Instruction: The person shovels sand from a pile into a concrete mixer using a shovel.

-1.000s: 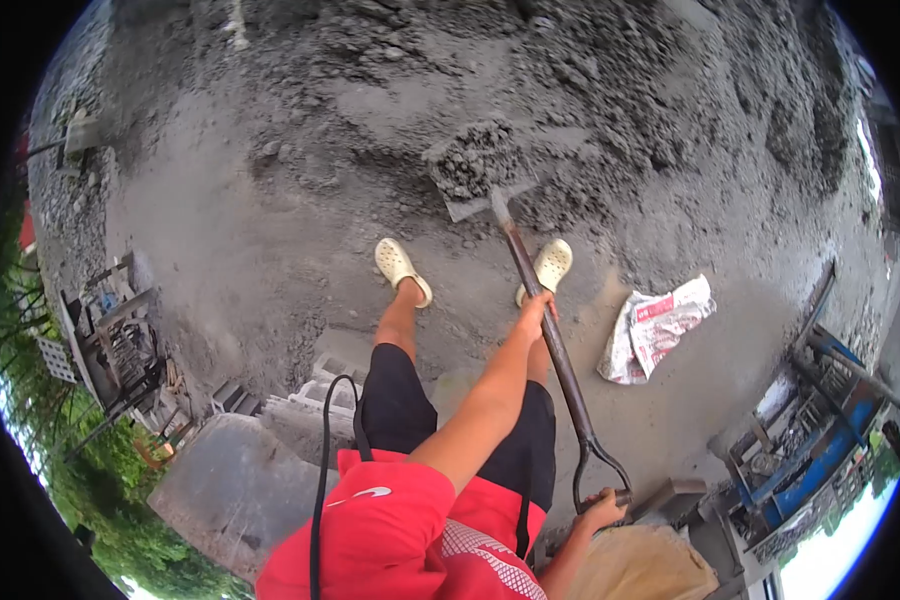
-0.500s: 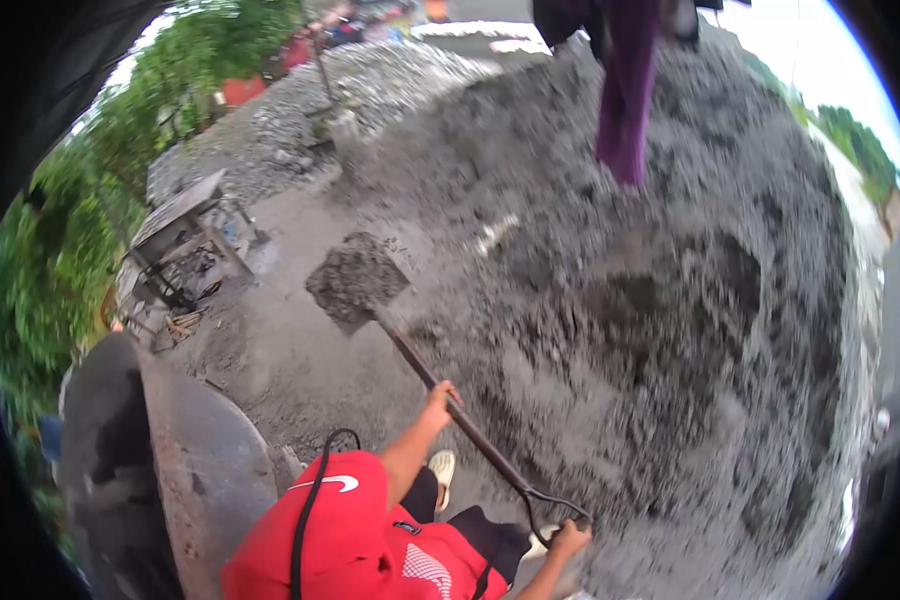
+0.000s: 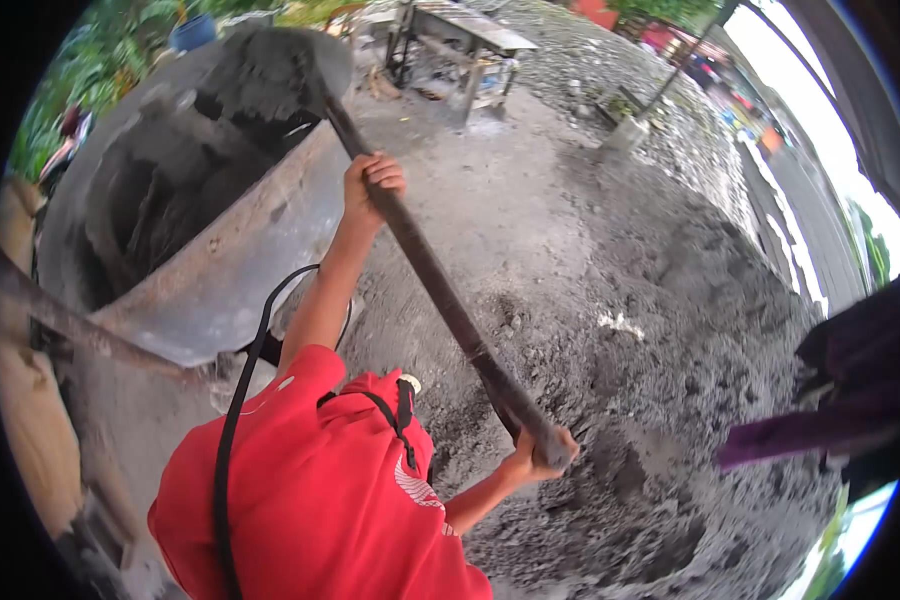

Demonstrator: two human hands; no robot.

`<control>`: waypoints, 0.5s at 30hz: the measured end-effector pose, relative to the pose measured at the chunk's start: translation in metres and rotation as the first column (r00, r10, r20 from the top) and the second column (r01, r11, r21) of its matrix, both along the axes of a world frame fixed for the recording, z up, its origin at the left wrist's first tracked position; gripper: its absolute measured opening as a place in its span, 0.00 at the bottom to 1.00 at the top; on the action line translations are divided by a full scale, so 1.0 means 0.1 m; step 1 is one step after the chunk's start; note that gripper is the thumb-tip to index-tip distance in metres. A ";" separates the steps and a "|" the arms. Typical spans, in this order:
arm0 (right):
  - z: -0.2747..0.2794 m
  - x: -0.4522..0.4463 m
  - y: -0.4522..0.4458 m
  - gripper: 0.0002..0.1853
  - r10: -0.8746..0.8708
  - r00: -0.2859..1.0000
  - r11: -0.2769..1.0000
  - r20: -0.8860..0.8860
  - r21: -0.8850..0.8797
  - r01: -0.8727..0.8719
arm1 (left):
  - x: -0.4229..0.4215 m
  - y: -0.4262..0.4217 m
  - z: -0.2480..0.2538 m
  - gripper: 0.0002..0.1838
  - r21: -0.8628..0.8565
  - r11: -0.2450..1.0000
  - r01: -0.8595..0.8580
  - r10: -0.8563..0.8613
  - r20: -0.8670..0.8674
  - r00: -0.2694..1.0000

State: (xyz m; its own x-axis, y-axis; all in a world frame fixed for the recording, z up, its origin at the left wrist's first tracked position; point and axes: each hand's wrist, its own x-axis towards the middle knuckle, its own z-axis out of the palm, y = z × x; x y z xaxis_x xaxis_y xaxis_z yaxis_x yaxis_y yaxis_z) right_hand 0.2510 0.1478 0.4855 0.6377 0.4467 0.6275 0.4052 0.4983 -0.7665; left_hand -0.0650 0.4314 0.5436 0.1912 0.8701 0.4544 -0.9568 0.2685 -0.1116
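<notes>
A long-handled shovel [image 3: 435,290] slants across the view. My left hand [image 3: 373,185] is closed around its shaft below the blade. My right hand [image 3: 542,457] grips the handle at the lower end. The blade end is over the mouth of a large metal mixer drum [image 3: 225,245], with grey sand-like material around it; the blade's outline blends into the dark inside. To my right spreads a heap of grey sandy material [image 3: 690,350].
Behind the drum stands a rough table [image 3: 470,25], near a blue bucket [image 3: 192,33]. A gravel pile [image 3: 580,65] and a post in a concrete base [image 3: 625,135] lie farther back. Dark and purple cloth [image 3: 820,432] hangs at the right. A metal bar [image 3: 80,325] juts out at the left.
The view has turned left toward the drum. My hands have raised and swung the loaded shovel from over the ground to the drum's mouth, both still gripping it.
</notes>
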 end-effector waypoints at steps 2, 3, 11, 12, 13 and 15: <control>0.18 -0.03 0.01 0.16 0.204 0.977 0.957 0.062 0.197 -0.212 | -0.03 -0.12 -0.05 0.03 0.197 0.980 -0.042 0.000 0.208 0.978; 0.25 -0.02 0.04 0.17 0.227 0.968 0.945 0.102 0.217 -0.245 | -0.01 -0.16 -0.08 0.03 0.180 0.978 -0.109 0.066 0.226 0.972; -0.32 0.13 -0.25 0.28 -0.188 0.545 0.759 -0.817 -0.473 -0.447 | 0.46 0.07 -0.62 0.11 -0.161 0.964 0.210 -0.237 -0.170 0.956; -0.44 0.16 -0.46 0.34 -0.236 0.495 0.743 -0.836 -0.483 -0.462 | 0.64 0.13 -0.83 0.12 -0.198 0.935 0.293 -0.329 -0.187 0.926; -0.64 0.21 -0.66 0.39 -0.261 0.531 0.753 -0.806 -0.514 -0.411 | 0.78 0.22 -1.10 0.11 -0.307 0.906 0.290 -0.381 -0.295 0.876; -0.63 0.14 -1.15 0.45 -0.349 0.491 0.769 -0.798 -0.543 -0.337 | 1.26 0.19 -1.58 0.10 -0.503 0.824 0.262 -0.504 -0.439 0.744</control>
